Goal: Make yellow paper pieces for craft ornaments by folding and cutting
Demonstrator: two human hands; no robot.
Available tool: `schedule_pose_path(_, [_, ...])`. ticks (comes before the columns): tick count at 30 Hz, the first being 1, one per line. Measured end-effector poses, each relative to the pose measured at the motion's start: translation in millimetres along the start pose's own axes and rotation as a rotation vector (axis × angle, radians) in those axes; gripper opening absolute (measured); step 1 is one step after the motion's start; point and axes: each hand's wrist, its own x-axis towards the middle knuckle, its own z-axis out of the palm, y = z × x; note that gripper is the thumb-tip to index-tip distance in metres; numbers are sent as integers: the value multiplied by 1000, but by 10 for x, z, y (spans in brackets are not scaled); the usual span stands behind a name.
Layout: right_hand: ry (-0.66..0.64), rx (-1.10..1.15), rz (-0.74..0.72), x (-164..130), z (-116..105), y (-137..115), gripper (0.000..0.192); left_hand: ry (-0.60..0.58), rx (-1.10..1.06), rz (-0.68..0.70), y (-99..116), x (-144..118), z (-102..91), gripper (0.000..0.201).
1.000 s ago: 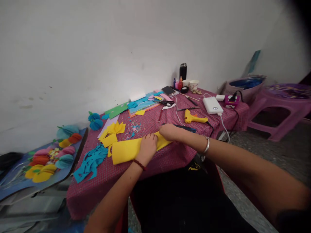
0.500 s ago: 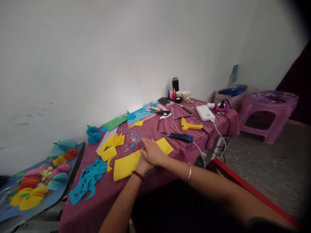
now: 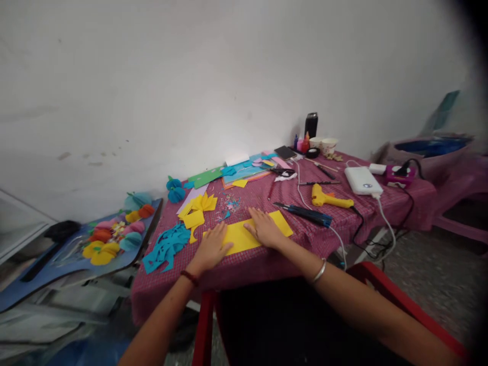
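Observation:
A long strip of yellow paper point(image 3: 241, 239) lies across the near edge of the table. My left hand point(image 3: 211, 248) rests on its left part, fingers stretched out and thumb pointing toward the middle. On its right part lies my right hand point(image 3: 265, 229), flat with fingers extended. Bare yellow shows between the two hands. To the left are cut yellow paper pieces point(image 3: 194, 218) and a heap of blue paper scraps point(image 3: 168, 247). A blue-handled cutter or scissors point(image 3: 307, 215) lies just beyond the right hand, beside a yellow glue gun point(image 3: 330, 197).
A white power bank point(image 3: 362, 180) with cables sits at the right. Coloured paper sheets point(image 3: 208, 178), a phone point(image 3: 285, 152) and a black bottle point(image 3: 311, 125) stand or lie along the back. Finished paper flowers point(image 3: 101, 252) rest on a blue board point(image 3: 49, 269) at left.
My hands were stacked together over the yellow paper; now they are apart, the left on its left part and the right on its right. The view has turned left.

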Motion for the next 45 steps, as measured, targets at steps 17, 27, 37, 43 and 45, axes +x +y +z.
schedule_pose_path(17, [30,-218,4,-493,-241,683,48,8,178,-93,-339,-407,-13,50])
schedule_pose_path(27, [201,-98,-77,-733,-623,929,39,278,-114,-54,-623,-493,97,47])
schedule_pose_path(37, [12,-264,60,-505,-982,1274,28,196,-189,253,698,187,-202,38])
schedule_pose_path(43, [31,-160,-4,-572,-1191,1364,40,120,-142,255,1264,680,-23,57])
schedule_pose_path(45, [46,-63,-74,-752,-1303,1407,41,115,-146,188,1268,701,46,64])
